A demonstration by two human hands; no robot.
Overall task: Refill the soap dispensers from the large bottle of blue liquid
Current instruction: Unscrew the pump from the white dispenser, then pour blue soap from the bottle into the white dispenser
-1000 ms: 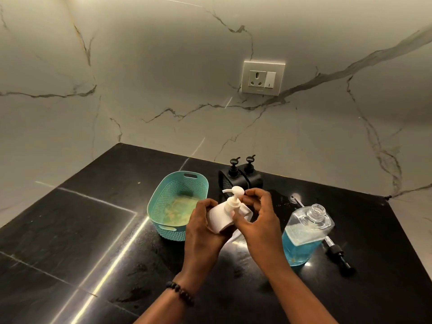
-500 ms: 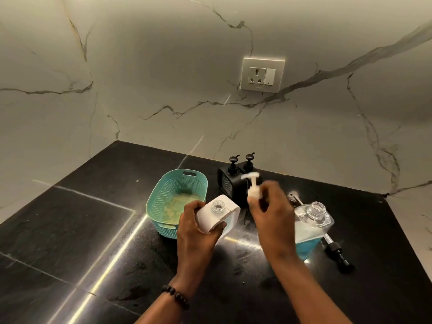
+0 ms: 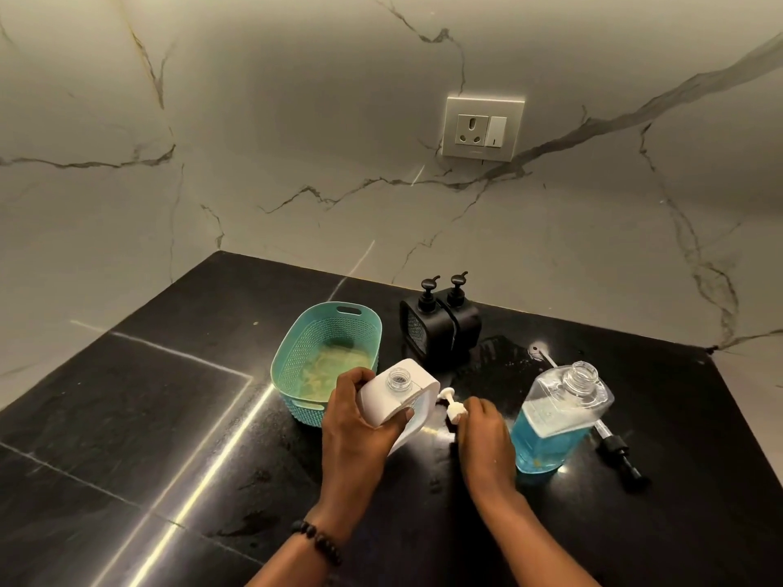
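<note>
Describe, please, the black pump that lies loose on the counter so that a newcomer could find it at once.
Start at the wall socket and drop to the black counter below it. Right of the hands stands the big clear bottle of blue liquid, its neck open. The black pump lies flat just behind and right of that bottle, alone with a long pale tube, unlike the two pumps fitted on the black dispensers.

On my feed, the countertop (image 3: 127, 417) is black stone with pale seam lines. I see a wall (image 3: 296, 163) of off-white marble with dark grey veins, and a cream socket plate (image 3: 483, 130). The basket (image 3: 315, 345) is teal with a fine perforated weave. I note two black pump dispensers (image 3: 440, 328), a white dispenser (image 3: 392, 398) with a clear neck, and a white pump head (image 3: 453, 406). The large bottle (image 3: 559, 413) is clear, its liquid blue. A black pump (image 3: 616, 449) and a dark beaded bracelet (image 3: 317, 540) complete my view.
</note>
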